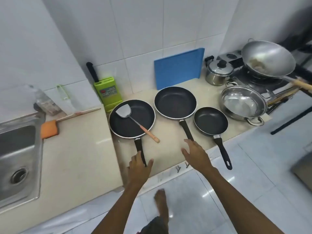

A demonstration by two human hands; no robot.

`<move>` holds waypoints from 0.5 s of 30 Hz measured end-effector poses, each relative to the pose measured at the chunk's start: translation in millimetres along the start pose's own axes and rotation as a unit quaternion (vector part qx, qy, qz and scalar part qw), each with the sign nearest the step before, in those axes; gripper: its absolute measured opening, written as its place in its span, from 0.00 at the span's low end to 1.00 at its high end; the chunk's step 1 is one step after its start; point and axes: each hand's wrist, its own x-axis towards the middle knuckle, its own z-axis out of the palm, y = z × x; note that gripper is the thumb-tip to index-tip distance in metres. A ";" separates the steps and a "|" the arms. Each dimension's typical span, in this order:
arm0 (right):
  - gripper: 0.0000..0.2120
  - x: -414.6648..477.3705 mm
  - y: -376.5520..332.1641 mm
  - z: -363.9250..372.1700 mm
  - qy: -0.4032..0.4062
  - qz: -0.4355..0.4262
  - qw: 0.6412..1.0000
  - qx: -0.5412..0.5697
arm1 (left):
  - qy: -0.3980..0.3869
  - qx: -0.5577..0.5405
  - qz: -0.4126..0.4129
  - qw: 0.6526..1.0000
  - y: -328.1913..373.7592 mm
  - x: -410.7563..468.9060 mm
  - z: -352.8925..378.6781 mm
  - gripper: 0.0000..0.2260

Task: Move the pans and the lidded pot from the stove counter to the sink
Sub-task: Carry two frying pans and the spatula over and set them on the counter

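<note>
Three black non-stick pans stand on the beige counter. The left pan (133,122) holds a metal spatula (133,121) with a wooden handle. My left hand (139,166) wraps around the end of that pan's black handle. The middle pan (175,102) is the largest; my right hand (196,155) hovers open over the end of its handle, fingers spread. The small pan (211,121) lies to the right, its handle hanging over the counter edge. A steel lidded pot (218,72) stands at the back right. The steel sink (18,149) is at the far left.
A steel two-handled bowl (243,103) sits right of the pans, a wok (268,59) on the gas stove behind it. A blue cutting board (177,70) and green knife block (108,93) lean on the wall. An orange sponge (49,129) lies by the sink.
</note>
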 end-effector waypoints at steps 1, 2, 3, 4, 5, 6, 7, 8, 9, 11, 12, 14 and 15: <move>0.22 11.4 5.4 -0.9 0.008 0.016 1.000 0.005 | -0.002 -0.010 -0.018 1.000 2.3 11.0 3.9 0.32; 0.22 21.9 10.4 -1.2 0.013 0.042 0.999 0.009 | -0.001 -0.012 -0.043 0.999 3.2 21.0 8.4 0.32; 0.22 32.4 16.0 -1.0 0.016 0.060 0.998 0.012 | -0.008 -0.016 -0.066 0.998 4.6 29.5 10.8 0.32; 0.21 40.9 19.6 -2.6 0.014 0.074 0.997 0.013 | -0.013 -0.021 -0.083 0.996 5.8 37.0 11.9 0.32; 0.21 48.2 24.8 -1.0 0.018 0.076 0.997 0.017 | -0.010 -0.034 -0.095 0.995 7.0 41.9 14.2 0.32; 0.21 56.4 28.9 -0.1 0.015 0.077 0.997 0.020 | -0.006 -0.040 -0.101 0.994 8.7 47.3 17.3 0.32; 0.20 65.6 32.5 1.2 0.013 0.076 0.997 0.022 | -0.007 -0.041 -0.110 0.993 10.3 52.4 19.8 0.32; 0.20 72.2 34.1 1.3 0.008 0.080 0.996 0.024 | -0.010 -0.046 -0.123 0.991 11.3 56.8 22.1 0.32; 0.20 78.1 37.6 3.4 0.002 0.088 0.996 0.023 | -0.021 -0.051 -0.142 0.988 12.0 60.5 23.8 0.33; 0.21 86.5 41.2 5.9 -0.012 0.097 0.995 0.025 | -0.035 -0.072 -0.164 0.983 13.0 65.6 24.8 0.33; 0.22 91.3 42.4 6.5 -0.020 0.099 0.994 0.029 | -0.037 -0.086 -0.170 0.981 13.7 69.1 26.2 0.33; 0.23 105.3 45.0 9.3 -0.032 0.106 0.993 0.041 | -0.039 -0.125 -0.180 0.975 13.8 78.4 29.0 0.34; 0.24 111.9 46.1 10.7 -0.035 0.115 0.991 0.056 | -0.040 -0.147 -0.186 0.971 13.7 82.5 30.2 0.34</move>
